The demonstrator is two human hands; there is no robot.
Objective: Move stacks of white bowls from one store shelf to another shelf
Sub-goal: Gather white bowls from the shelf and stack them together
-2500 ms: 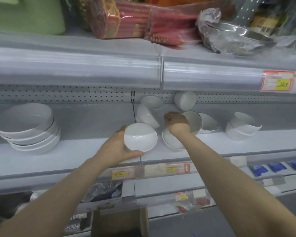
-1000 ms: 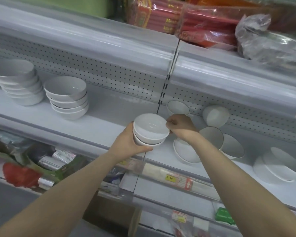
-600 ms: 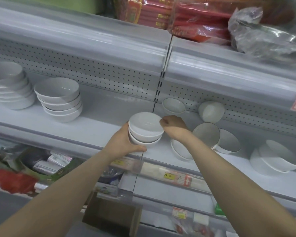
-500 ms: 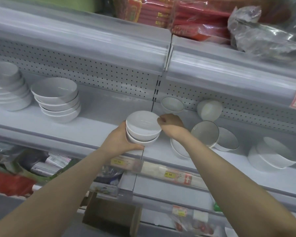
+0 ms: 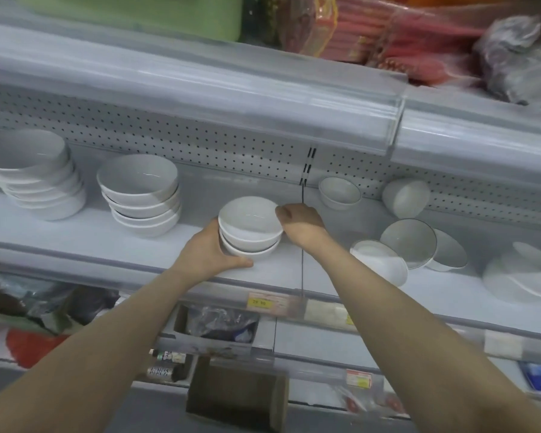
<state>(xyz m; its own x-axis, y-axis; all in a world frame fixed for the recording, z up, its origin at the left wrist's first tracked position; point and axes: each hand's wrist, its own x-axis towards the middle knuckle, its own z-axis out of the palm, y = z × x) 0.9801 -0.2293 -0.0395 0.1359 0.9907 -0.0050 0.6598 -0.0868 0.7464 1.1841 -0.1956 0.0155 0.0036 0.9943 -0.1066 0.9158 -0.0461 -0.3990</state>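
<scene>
Two-bowl stack (image 5: 250, 228) at frame centre, on shelf (image 5: 85, 237). Left hand (image 5: 210, 251) grips stack's lower left side; right hand (image 5: 300, 225) pinches top rim. Taller stacks (image 5: 141, 195) at left.

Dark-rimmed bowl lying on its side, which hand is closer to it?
Right. The right hand holds the rim of the two-bowl stack, left of the dark-rimmed bowl; the left hand grips the stack's farther side.

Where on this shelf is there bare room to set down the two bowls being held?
Bare shelf lies between the neighbouring stack and the held bowls, and along the front edge. Right of the right hand it is crowded with tipped bowls.
</scene>
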